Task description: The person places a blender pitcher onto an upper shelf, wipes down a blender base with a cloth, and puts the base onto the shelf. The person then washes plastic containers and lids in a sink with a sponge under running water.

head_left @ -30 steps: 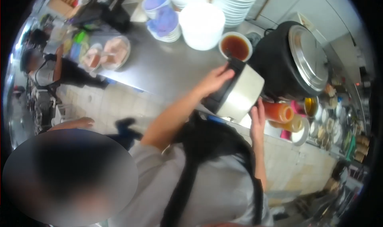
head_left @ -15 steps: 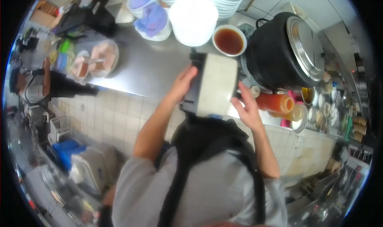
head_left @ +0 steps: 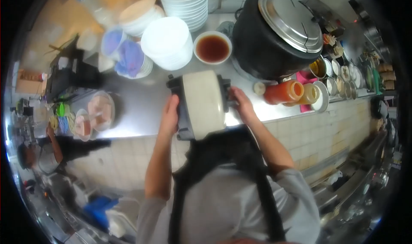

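Observation:
Between my two hands is a boxy appliance [head_left: 204, 104] with a smooth cream panel and dark grey sides; its exact kind does not show. It is in front of my body at the near edge of the steel counter. My left hand [head_left: 171, 115] presses along its left dark side, fingers partly hidden behind it. My right hand [head_left: 242, 104] grips the dark part on its right side. Just beyond the appliance stand a bowl of reddish-brown liquid [head_left: 212, 48] and a white round tub [head_left: 167, 42].
A black soup kettle [head_left: 270, 42] with a steel lid stands back right. Squeeze bottles, one of orange sauce [head_left: 283, 93], lie by the right edge. Stacked white bowls [head_left: 184, 3] are behind. Containers of pale pink food [head_left: 101, 111] sit left on the steel counter [head_left: 137, 98]. A person [head_left: 47, 154] is far left.
My view has shifted, so the counter items appear further left, with the kettle higher. The appliance is still between both hands and now looks more upright.

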The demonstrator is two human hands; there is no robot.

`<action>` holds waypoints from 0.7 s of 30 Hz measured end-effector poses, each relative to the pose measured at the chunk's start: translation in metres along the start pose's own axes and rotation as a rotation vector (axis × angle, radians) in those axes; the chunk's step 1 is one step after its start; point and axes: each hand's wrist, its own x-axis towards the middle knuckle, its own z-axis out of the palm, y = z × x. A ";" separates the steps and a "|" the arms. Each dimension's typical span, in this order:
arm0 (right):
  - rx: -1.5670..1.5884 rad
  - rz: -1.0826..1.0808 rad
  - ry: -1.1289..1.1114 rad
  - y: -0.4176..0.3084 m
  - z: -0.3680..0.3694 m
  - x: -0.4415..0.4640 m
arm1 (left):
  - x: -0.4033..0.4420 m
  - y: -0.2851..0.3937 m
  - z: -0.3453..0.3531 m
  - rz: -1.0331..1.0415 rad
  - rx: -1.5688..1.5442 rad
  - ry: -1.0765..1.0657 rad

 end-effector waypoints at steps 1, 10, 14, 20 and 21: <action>0.090 0.034 -0.025 0.022 -0.008 0.016 | 0.001 0.000 -0.001 0.003 0.017 -0.026; 0.462 0.257 0.034 0.008 0.026 0.013 | -0.012 0.014 0.018 -0.083 -0.128 -0.004; 0.483 0.140 -0.135 0.006 0.033 0.008 | -0.013 0.008 0.003 -0.124 -0.138 0.043; 0.127 -0.021 -0.185 -0.032 0.056 -0.011 | -0.025 0.001 -0.016 0.022 -0.027 0.053; 0.046 -0.069 -0.208 -0.037 0.058 -0.010 | -0.026 -0.003 -0.018 0.048 -0.060 0.050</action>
